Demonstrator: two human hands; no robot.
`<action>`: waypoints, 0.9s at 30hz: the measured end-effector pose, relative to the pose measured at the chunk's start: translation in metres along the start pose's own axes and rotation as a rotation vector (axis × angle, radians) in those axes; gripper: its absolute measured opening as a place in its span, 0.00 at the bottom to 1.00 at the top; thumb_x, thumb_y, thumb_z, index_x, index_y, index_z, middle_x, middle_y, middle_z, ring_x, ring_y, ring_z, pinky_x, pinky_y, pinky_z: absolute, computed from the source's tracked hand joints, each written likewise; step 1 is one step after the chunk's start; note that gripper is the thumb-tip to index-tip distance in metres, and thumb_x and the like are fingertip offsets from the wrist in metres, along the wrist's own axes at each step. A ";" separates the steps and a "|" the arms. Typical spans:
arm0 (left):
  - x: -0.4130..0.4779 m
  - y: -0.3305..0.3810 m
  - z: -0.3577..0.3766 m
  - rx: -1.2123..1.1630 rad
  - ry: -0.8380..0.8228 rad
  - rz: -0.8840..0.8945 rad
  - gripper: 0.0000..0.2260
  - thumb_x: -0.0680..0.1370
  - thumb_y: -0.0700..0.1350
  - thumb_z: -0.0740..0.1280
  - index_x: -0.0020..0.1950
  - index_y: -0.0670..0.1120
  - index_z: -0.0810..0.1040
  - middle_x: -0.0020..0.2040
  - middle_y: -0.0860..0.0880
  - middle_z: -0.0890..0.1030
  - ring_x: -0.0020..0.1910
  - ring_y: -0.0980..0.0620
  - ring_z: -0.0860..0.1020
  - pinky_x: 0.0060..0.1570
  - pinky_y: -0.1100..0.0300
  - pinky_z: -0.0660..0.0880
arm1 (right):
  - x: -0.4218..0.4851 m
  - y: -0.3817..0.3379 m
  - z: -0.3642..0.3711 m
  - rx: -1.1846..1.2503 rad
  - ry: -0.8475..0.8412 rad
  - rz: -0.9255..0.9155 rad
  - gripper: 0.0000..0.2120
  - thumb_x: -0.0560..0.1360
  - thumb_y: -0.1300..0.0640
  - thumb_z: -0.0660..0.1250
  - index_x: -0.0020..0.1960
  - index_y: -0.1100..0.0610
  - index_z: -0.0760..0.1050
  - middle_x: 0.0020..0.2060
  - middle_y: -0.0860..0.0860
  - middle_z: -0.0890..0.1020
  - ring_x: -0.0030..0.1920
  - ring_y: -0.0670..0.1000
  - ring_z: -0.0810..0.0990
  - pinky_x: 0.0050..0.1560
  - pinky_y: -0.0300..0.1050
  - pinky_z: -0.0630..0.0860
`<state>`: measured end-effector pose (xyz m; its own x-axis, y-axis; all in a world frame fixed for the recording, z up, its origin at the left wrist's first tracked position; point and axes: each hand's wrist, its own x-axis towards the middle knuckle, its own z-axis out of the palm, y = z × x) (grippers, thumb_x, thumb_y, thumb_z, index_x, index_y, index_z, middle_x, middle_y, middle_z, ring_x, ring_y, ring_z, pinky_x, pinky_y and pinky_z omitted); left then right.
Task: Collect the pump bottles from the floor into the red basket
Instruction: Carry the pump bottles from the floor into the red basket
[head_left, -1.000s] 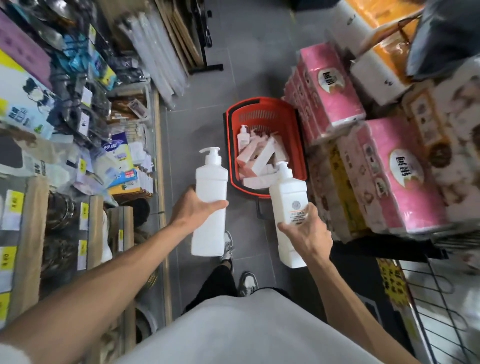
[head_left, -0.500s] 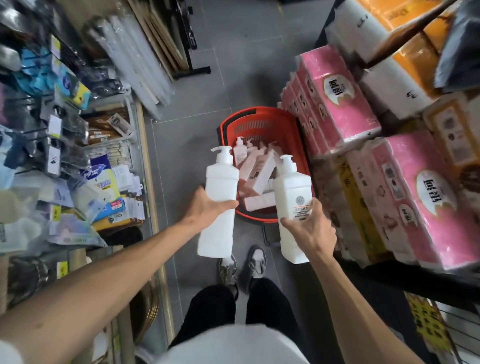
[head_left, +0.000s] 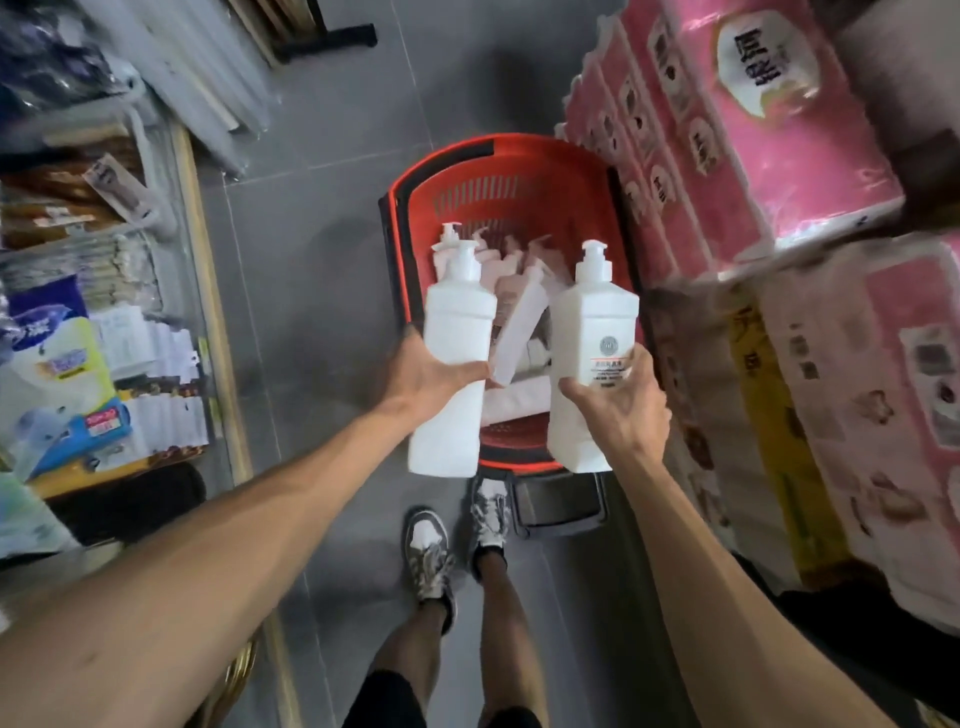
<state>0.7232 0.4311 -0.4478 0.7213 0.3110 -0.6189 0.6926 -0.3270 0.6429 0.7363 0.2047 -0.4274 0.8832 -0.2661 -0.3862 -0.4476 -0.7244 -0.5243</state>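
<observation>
A red basket (head_left: 498, 156) stands on the grey floor ahead of my feet, with several white and pale pink pump bottles (head_left: 519, 322) lying inside. My left hand (head_left: 426, 374) grips a plain white pump bottle (head_left: 454, 364) around its middle, upright, over the basket's left side. My right hand (head_left: 618, 410) holds a second white pump bottle (head_left: 587, 332) with a small printed label, upright, over the basket's right side. Both bottles hang above the basket's near rim.
Pink tissue-roll packs (head_left: 753, 145) are stacked close on the right, touching the basket's side. A shelf of packaged goods (head_left: 78, 364) runs along the left. The basket's black handle (head_left: 561, 506) lies on the floor near my shoes (head_left: 431, 551).
I have stepped closer to the basket. Both hands have carried their bottles forward, from in front of the basket to above its near half.
</observation>
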 end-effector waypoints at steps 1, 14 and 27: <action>0.014 -0.005 0.010 0.009 0.005 -0.008 0.41 0.51 0.65 0.78 0.60 0.49 0.74 0.51 0.51 0.83 0.47 0.50 0.83 0.45 0.49 0.83 | 0.014 0.005 0.010 -0.003 0.003 0.009 0.29 0.66 0.44 0.76 0.60 0.50 0.66 0.43 0.45 0.77 0.43 0.52 0.77 0.46 0.45 0.68; 0.100 -0.009 0.080 0.244 0.055 -0.009 0.43 0.58 0.68 0.76 0.67 0.49 0.72 0.62 0.51 0.80 0.57 0.46 0.80 0.55 0.52 0.79 | 0.110 0.055 0.084 -0.123 -0.026 0.007 0.31 0.64 0.41 0.75 0.60 0.52 0.68 0.48 0.49 0.80 0.51 0.60 0.81 0.50 0.51 0.69; 0.126 -0.009 0.139 0.237 0.042 -0.081 0.50 0.57 0.70 0.75 0.71 0.45 0.69 0.66 0.47 0.76 0.64 0.43 0.76 0.60 0.47 0.76 | 0.155 0.074 0.091 -0.187 -0.043 0.019 0.36 0.67 0.42 0.77 0.68 0.54 0.66 0.60 0.54 0.80 0.62 0.61 0.77 0.61 0.54 0.69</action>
<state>0.8074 0.3492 -0.5945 0.6662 0.3798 -0.6418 0.7319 -0.4980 0.4651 0.8275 0.1677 -0.5947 0.8663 -0.2561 -0.4288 -0.4266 -0.8260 -0.3684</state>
